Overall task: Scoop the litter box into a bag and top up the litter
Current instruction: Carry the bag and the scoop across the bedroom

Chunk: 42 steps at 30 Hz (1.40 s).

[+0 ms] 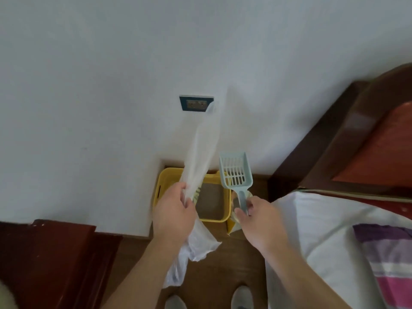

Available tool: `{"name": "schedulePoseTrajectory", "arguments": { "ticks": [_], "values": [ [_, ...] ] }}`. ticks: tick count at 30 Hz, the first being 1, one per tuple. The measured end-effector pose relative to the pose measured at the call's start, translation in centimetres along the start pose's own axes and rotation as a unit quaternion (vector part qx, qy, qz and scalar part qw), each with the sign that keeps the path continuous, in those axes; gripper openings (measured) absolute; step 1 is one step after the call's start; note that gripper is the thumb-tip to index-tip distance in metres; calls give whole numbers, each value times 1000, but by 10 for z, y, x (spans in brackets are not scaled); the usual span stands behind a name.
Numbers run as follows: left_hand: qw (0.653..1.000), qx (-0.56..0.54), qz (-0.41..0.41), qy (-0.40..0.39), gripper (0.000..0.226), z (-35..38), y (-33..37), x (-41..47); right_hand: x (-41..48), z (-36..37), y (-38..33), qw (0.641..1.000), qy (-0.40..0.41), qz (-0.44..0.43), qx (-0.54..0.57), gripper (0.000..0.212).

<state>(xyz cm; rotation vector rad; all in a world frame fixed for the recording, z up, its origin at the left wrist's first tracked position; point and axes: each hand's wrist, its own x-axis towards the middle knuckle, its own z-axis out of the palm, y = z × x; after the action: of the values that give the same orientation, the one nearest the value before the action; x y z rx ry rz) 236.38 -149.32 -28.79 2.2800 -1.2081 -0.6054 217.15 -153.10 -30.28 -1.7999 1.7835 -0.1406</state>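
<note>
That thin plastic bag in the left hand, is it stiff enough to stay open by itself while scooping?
Probably not. The bag looks floppy: it bunches where the left hand grips it, and its tail hangs crumpled below. It seems very light, with one end standing up in the air. Being see-through thin, it may tear easily.

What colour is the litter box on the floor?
The litter box is yellow; the head view shows it.

We count two hands: a left hand [174,212] and a right hand [260,221] — then one clear bag [200,152], one slotted scoop [235,172], one yellow litter box [169,173], one wall socket [196,103], two shoes [242,295].
</note>
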Motion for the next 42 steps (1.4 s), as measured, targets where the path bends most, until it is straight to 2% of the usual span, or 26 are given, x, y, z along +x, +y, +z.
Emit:
{"name": "schedulePoseTrajectory", "arguments": {
  "ticks": [4, 8, 18, 21, 29, 37, 42],
  "values": [
    [1000, -25, -13, 6, 41, 52, -34, 14, 36, 44, 26, 1000, 0, -6, -12, 25],
    [1000, -19, -3, 15, 39, 97, -80, 31, 68, 97, 49, 1000, 11, 0, -13, 26],
    [996, 5, 72, 47, 33, 196, -189, 80, 138, 227, 84, 999, 37, -27, -29, 21],
    [992, 26, 108, 53, 36, 220, -216, 105, 167, 255, 93, 996, 48, -58, -43, 24],
    [983, 44, 168, 54, 37, 270, -255, 157, 243, 323, 106, 993, 61, -93, -38, 24],
    [991, -37, 120, 56, 37, 314, -291, 183, 286, 392, 139, 998, 20, -67, -8, 20],
    [990, -69, 117, 43, 35, 341, -312, 196, 302, 432, 161, 999, -19, -46, 8, 19]
  ]
}}
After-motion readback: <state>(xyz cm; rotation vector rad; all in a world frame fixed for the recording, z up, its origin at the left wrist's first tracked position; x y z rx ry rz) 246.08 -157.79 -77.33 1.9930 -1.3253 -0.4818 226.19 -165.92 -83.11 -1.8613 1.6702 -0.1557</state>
